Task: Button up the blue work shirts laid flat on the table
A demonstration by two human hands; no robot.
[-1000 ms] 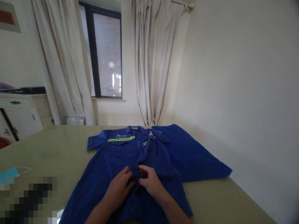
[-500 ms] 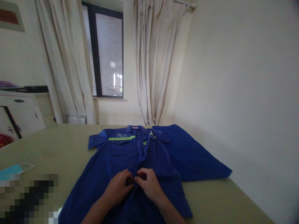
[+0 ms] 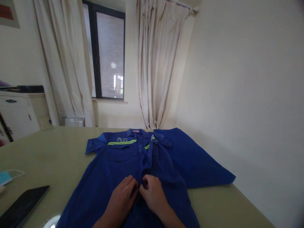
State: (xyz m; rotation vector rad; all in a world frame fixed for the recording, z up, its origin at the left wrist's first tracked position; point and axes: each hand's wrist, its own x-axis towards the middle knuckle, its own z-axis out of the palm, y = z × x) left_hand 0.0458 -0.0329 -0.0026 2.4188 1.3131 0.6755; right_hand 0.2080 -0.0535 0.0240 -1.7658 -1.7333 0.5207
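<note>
A blue short-sleeved work shirt (image 3: 95, 183) with yellow-green reflective stripes lies front side up on the table, collar at the far end. Its front opening runs down the middle, gaping near the chest. My left hand (image 3: 124, 193) pinches the left edge of the opening, fingers bent. Close beside it, my right hand (image 3: 152, 191) pinches the other front edge, thumb and fingers curled together. The fingertips nearly meet over the placket, and whatever button or hole lies between them is hidden. A shirt button (image 3: 135, 154) shows higher up on the left front.
Folded blue cloth (image 3: 197, 161) lies under and right of the shirt on the greenish table (image 3: 59, 158). At left are a black phone or tablet (image 3: 23, 205), a light blue face mask (image 3: 6, 177) and a white round object (image 3: 52, 221). A wall stands close on the right.
Both hands have moved slightly together at the placket, still pinching the shirt's edges. The view has shifted a little, and the dark device at left shows more clearly.
</note>
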